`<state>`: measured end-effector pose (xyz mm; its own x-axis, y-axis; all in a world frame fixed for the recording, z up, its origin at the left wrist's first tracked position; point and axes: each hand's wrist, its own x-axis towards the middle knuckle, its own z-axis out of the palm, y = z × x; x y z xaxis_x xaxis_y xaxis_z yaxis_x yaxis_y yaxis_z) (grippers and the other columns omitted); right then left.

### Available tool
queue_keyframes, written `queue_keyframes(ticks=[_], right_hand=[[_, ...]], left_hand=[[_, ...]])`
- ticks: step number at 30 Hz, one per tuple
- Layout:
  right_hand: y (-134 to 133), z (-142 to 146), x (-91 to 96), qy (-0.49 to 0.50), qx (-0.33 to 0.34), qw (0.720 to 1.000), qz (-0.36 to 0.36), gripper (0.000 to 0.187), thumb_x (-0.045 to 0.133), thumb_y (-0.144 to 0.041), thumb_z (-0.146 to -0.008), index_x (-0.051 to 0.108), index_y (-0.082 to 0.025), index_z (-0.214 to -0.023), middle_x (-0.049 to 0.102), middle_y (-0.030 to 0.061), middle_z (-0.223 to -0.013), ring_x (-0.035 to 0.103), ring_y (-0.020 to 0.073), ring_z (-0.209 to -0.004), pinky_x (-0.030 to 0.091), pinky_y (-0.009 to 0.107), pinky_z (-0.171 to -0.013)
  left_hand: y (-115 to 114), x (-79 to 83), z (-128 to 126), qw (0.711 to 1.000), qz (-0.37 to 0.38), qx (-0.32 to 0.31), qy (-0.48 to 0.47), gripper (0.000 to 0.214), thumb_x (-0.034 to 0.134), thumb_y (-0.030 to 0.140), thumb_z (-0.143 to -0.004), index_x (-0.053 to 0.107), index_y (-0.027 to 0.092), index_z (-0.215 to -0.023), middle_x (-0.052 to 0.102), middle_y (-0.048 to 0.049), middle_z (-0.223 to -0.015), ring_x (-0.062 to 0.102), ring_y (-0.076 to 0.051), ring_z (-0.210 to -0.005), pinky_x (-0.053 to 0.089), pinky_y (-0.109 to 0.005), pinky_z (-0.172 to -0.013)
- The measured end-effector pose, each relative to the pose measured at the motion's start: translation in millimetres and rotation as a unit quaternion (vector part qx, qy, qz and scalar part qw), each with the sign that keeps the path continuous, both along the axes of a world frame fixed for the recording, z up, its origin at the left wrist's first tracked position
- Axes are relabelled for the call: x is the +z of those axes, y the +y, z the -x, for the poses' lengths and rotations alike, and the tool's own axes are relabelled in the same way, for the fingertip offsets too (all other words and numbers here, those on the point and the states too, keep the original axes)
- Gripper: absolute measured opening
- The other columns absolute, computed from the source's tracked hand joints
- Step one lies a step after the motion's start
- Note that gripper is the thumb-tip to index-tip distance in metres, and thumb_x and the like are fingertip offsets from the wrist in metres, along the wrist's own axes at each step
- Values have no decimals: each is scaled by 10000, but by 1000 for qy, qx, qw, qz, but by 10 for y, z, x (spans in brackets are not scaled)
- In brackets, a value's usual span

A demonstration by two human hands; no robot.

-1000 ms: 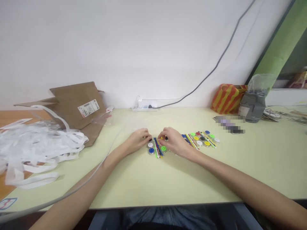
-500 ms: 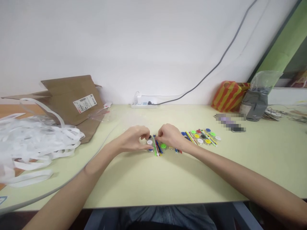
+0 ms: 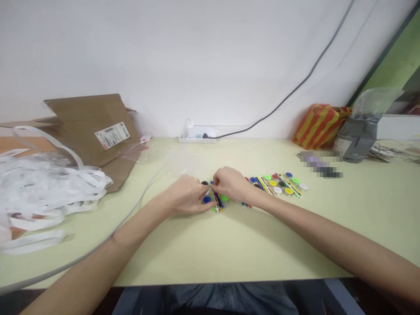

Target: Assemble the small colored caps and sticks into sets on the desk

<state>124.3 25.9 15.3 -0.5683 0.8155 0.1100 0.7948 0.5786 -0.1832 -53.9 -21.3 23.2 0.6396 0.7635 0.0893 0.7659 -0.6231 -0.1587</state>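
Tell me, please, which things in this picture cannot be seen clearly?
- Head view: whether the left hand and right hand hold anything, hidden by the hands themselves.
- Head view: print on the cardboard label, too small.
- Head view: flat thing near the striped bag, pixel-blurred.

Table (image 3: 210, 245) runs L to R, wall behind it. Centre: left hand (image 3: 187, 199) & right hand (image 3: 231, 183) meet, fingertips nearly touching, over a small cluster of caps & sticks (image 3: 218, 202) lying on the table. Just R of the right hand: a second set of caps (image 3: 278, 183), laid in rows. Behind both, at the wall: power strip (image 3: 197, 138), its cable (image 3: 295, 89) going up to the R. Back L: cardboard (image 3: 92, 127), leaning on the wall; in front of it, far L, a heap of strips (image 3: 42, 188). Back R: bag (image 3: 318, 124), w/ a plastic pouch (image 3: 357, 135) to its R (touching or not, can't tell).
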Motion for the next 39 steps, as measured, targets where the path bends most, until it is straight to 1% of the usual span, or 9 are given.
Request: queue_keyframes(ticks=[11, 15, 20, 23, 27, 32, 35, 37, 39], right_hand=[[27, 19, -53, -10, 18, 1000, 14, 256, 561, -311, -845, 743, -133, -827, 731, 139, -826, 575, 166, -653, 289, 272, -557], [54, 7, -11, 43, 44, 998, 34, 208, 561, -243, -802, 697, -142, -682, 669, 74, -660, 459, 122, -554, 284, 267, -547], [75, -228, 238, 176, 49, 981, 65, 230, 550, -213, -779, 593, -138, -566, 471, -31, -512, 306, 76, -505, 229, 248, -506], [71, -511, 331, 280, 29, 948, 148, 301, 580, -303, -802, 555, -145, -547, 435, -40, -487, 301, 63, -469, 211, 235, -470], [54, -833, 282, 422, 8, 853, 307, 371, 644, -452, -824, 639, -126, -647, 591, 32, -546, 456, 84, -462, 318, 223, -449], [44, -880, 127, 552, -32, 755, 353, 333, 740, -431, -766, 657, -116, -698, 674, 74, -654, 540, 91, -469, 414, 221, -445], [35, -803, 54, 579, -36, 735, 350, 323, 767, -408, -737, 628, -126, -661, 689, 76, -679, 552, 86, -457, 437, 215, -444], [30, -768, 18, 579, -25, 738, 346, 345, 793, -415, -709, 606, -133, -642, 703, 76, -702, 561, 85, -451, 431, 206, -438], [21, -760, -9, 577, -9, 743, 339, 370, 818, -426, -681, 590, -137, -641, 695, 58, -678, 573, 90, -454, 420, 200, -439]], left_hand=[[-4, -42, -8, 1000, -1, -19, -25, 340, 534, 381, -847, 523, 198, -561, 576, -34, -489, 512, -168, -422, 173, -311, -505], [-16, 38, 16, 999, 10, -4, -49, 282, 550, 380, -825, 574, 206, -603, 533, -3, -452, 467, -150, -402, 202, -301, -508], [3, 159, 115, 987, -31, -18, -155, 207, 590, 394, -842, 640, 203, -780, 568, 38, -543, 502, -110, -480, 307, -253, -548], [41, 198, 147, 973, -73, -25, -220, 214, 618, 394, -852, 608, 192, -782, 586, 37, -615, 518, -99, -541, 342, -237, -572], [110, 201, 108, 957, -107, -34, -267, 183, 623, 337, -859, 570, 190, -763, 577, 30, -656, 512, -102, -589, 361, -238, -592], [189, 197, -12, 957, -124, -78, -251, 168, 576, 287, -888, 536, 194, -754, 597, -32, -812, 550, -150, -769, 418, -267, -687], [225, 211, -126, 957, -81, -86, -265, 141, 570, 264, -879, 526, 191, -767, 624, -53, -927, 564, -145, -795, 447, -277, -719], [246, 222, -242, 946, -34, -56, -318, 154, 590, 273, -868, 505, 195, -766, 599, 0, -766, 538, -111, -654, 442, -252, -638], [261, 225, -380, 913, 13, -19, -408, 182, 625, 313, -858, 490, 202, -809, 538, 51, -637, 504, -86, -534, 415, -216, -535]])
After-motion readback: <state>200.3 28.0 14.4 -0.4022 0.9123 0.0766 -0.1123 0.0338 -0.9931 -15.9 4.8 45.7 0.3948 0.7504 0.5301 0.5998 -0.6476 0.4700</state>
